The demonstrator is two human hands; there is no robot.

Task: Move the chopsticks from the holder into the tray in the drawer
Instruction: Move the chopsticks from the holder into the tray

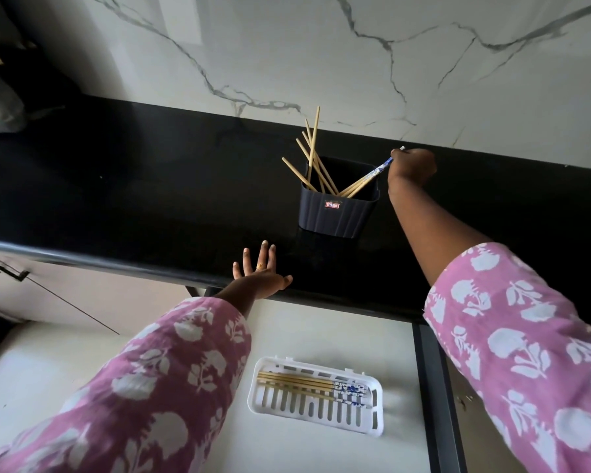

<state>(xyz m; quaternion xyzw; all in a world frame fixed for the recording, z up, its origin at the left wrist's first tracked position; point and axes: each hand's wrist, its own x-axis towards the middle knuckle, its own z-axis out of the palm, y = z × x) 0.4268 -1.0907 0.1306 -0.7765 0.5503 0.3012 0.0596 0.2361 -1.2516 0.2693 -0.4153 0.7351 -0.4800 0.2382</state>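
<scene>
blue-patterned chopstick (372, 175) leans in holder (336, 209), long axis slanting up-right, top pinched in right hand (413, 165) | holder on black tabletop (151, 199) | left hand (258, 273) spread flat, empty | tray (316, 396) holds chopsticks lying lengthwise

Soft, even daylight, moderately bright, with no hard shadows. Broad pale sheen across the white grey-veined marble wall (355, 56), strongest toward the upper left. Glossy black stone surface (133, 186) very dark, detail mostly lost, only a faint reflection below the dark ribbed plastic holder (336, 213) and a thin highlight along the rounded front edge. Upper left corner dim and murky, shapes there hard to make out. White slotted plastic tray (316, 416) well lit, with a slight shadow on the pale drawer floor (321, 336). Strong wide-angle bending: surface edge bowed, pink floral sleeves (526, 353) swollen and slightly soft near the bottom corners. Centre reasonably sharp.
</scene>
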